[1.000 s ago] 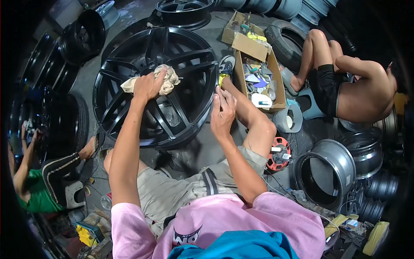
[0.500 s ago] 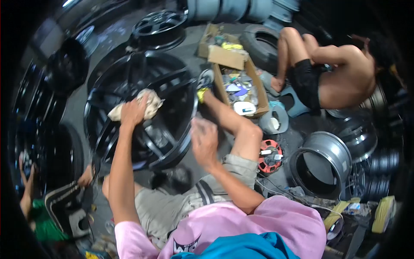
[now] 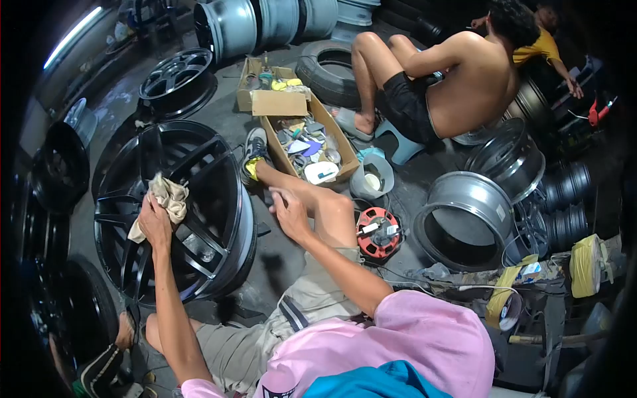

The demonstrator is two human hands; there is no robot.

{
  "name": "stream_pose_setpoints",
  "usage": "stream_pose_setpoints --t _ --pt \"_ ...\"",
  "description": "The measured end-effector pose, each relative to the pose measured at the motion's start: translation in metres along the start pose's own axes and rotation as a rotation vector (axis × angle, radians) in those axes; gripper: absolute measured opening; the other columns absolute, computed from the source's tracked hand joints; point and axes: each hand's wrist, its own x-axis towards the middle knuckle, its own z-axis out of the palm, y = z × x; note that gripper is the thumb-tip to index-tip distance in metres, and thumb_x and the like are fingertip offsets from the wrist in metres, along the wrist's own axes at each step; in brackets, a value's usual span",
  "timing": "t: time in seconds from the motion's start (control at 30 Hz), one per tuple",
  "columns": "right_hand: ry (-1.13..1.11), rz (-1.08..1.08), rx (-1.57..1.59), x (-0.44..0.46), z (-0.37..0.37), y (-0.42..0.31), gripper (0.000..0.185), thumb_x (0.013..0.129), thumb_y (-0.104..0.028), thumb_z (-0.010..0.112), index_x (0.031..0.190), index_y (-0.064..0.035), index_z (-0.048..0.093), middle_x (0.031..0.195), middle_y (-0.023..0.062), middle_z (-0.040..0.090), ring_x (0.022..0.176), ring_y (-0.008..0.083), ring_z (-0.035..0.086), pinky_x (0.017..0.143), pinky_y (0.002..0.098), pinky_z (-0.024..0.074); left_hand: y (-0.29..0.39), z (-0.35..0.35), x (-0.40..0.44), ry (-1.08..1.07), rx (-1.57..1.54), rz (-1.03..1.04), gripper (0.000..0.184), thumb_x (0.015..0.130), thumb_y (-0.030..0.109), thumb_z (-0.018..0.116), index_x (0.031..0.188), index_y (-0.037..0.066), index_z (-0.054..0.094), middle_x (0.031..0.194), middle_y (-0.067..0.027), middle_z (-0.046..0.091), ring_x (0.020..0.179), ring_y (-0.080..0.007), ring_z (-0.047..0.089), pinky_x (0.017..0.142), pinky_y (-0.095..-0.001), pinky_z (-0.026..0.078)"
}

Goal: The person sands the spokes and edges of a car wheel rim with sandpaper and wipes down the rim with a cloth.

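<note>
A large black multi-spoke wheel rim [image 3: 222,249] stands tilted in front of my legs, at the left. My left hand [image 3: 154,219] is wrapped round a crumpled cream cloth [image 3: 174,201] and presses it against the middle of the rim. My right hand [image 3: 288,211] hovers above my right shin, to the right of the rim, with its fingers partly stretched and apart and nothing in them. Neither the rim nor the cloth is touched by it.
An open cardboard box [image 3: 345,149] of tools and scraps lies beyond my foot. A person [image 3: 464,86] sits on a blue stool; another reaches at the far right. Near my knee are a red cable reel [image 3: 378,232], a white bucket [image 3: 373,178] and a silver rim [image 3: 464,192].
The view has swung to the right, so the rim, the box and the seated person sit further left. My right hand has moved away from the rim's edge. The cloth remains in my left hand.
</note>
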Motion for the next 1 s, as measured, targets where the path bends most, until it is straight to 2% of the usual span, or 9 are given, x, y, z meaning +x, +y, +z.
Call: stream_pose_setpoints --t 0.1,0.17,0.27,0.3,0.37,0.5,0.63,0.83,1.0 --pt "-0.008 0.18 0.041 -0.037 -0.005 0.044 0.027 0.106 -0.016 0.058 0.123 0.0005 0.07 0.104 0.0139 0.075 0.078 0.0175 0.075 0.072 0.0339 0.0569 0.063 0.007 -0.009 0.022 -0.301 0.115 0.029 0.104 0.022 0.054 0.117 0.003 0.072 0.105 -0.0237 0.075 0.099 -0.0441 0.071 0.084 -0.0479 0.054" --pt "-0.05 0.222 0.006 -0.049 -0.004 0.067 0.027 0.103 -0.013 0.063 0.125 -0.0005 0.069 0.1 0.0123 0.076 0.079 0.0164 0.074 0.07 0.0341 0.0577 0.12 0.008 -0.018 -0.242 -0.301 0.079 0.03 0.102 0.023 0.056 0.118 0.003 0.071 0.106 -0.0238 0.074 0.098 -0.0427 0.071 0.085 -0.0486 0.054" --pt "-0.129 0.054 -0.064 -0.043 0.005 0.073 0.027 0.095 -0.011 0.072 0.12 0.0002 0.068 0.099 0.0137 0.076 0.076 0.0166 0.072 0.072 0.0332 0.0579 0.127 0.075 -0.06 -0.276 0.025 0.388 0.05 0.095 0.048 0.069 0.116 0.004 0.063 0.109 -0.0211 0.066 0.104 -0.0397 0.065 0.086 -0.0527 0.052" --pt "-0.127 0.011 -0.088 -0.039 0.005 0.073 0.026 0.093 -0.009 0.074 0.116 0.0011 0.068 0.1 0.015 0.075 0.074 0.0177 0.072 0.073 0.0329 0.058 0.146 0.069 -0.071 -0.252 0.072 0.336 0.054 0.091 0.048 0.074 0.121 0.005 0.06 0.116 -0.0191 0.061 0.104 -0.0402 0.064 0.086 -0.0517 0.054" --pt "-0.125 0.041 -0.072 -0.04 -0.002 0.056 0.024 0.092 -0.009 0.076 0.111 0.0014 0.066 0.096 0.012 0.074 0.074 0.0156 0.072 0.067 0.0313 0.0569 0.147 0.057 -0.076 -0.32 0.008 0.254 0.05 0.088 0.037 0.079 0.121 0.008 0.058 0.115 -0.0192 0.057 0.103 -0.0425 0.064 0.083 -0.0524 0.054" --pt "-0.148 0.312 0.117 -0.039 -0.003 0.07 0.023 0.093 -0.009 0.076 0.111 0.0016 0.065 0.092 0.0093 0.072 0.073 0.0138 0.071 0.061 0.0282 0.0544 0.133 0.008 -0.084 -0.648 -0.014 0.438 0.04 0.08 0.02 0.077 0.114 0.013 0.058 0.111 -0.019 0.058 0.097 -0.0449 0.066 0.081 -0.0546 0.053" --pt "-0.163 0.39 0.317 -0.031 -0.009 0.06 0.029 0.094 -0.019 0.08 0.113 -0.0022 0.067 0.092 0.0048 0.073 0.071 0.0105 0.069 0.06 0.0241 0.0511 0.136 -0.063 -0.045 -1.045 0.055 0.39 0.034 0.08 0.023 0.078 0.108 0.01 0.063 0.099 -0.0195 0.071 0.098 -0.0451 0.068 0.083 -0.05 0.055" --pt "-0.215 0.35 0.463 -0.001 -0.004 -0.022 0.031 0.095 -0.031 0.08 0.106 -0.005 0.067 0.082 -0.0022 0.065 0.069 0.0063 0.062 0.063 0.0227 0.0498 0.101 -0.095 0.053 -0.252 0.131 0.196 0.04 0.09 0.037 0.077 0.104 0.004 0.059 0.1 -0.022 0.071 0.095 -0.0434 0.069 0.079 -0.0483 0.054" --pt "-0.253 0.24 0.449 0.03 0.027 -0.046 0.034 0.093 -0.037 0.082 0.096 -0.0058 0.067 0.076 -0.0023 0.063 0.064 0.0056 0.058 0.059 0.0225 0.0464 0.012 -0.023 0.004 -0.349 0.241 0.099 0.052 0.093 0.048 0.072 0.125 0.009 0.059 0.128 -0.019 0.065 0.121 -0.042 0.06 0.099 -0.0556 0.047"
